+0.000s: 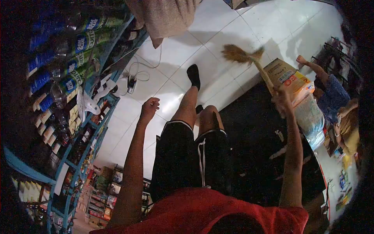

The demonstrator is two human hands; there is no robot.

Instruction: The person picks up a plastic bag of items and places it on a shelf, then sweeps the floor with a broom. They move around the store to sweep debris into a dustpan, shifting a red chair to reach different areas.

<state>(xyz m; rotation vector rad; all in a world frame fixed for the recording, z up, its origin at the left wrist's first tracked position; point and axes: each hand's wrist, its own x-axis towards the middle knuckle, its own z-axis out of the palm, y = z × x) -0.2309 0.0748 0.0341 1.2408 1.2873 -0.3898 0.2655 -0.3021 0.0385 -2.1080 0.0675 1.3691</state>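
A white tiled floor (233, 27) is seen, bordered along its left edge by a blue shelf (80, 169) loaded with bottles (78, 62). A dark mat (249, 132) is laid over its right part, with a cardboard box (290, 76) at the mat's far corner. A straw broom (239, 54) is held in the air above the mat's far edge, its handle gripped by the closed right hand (282, 99). The left hand (150, 106) is curled into a fist over the floor, with nothing seen in it. The broom is judged light, stiff in the handle and soft in the bristles, and best gripped on the handle.
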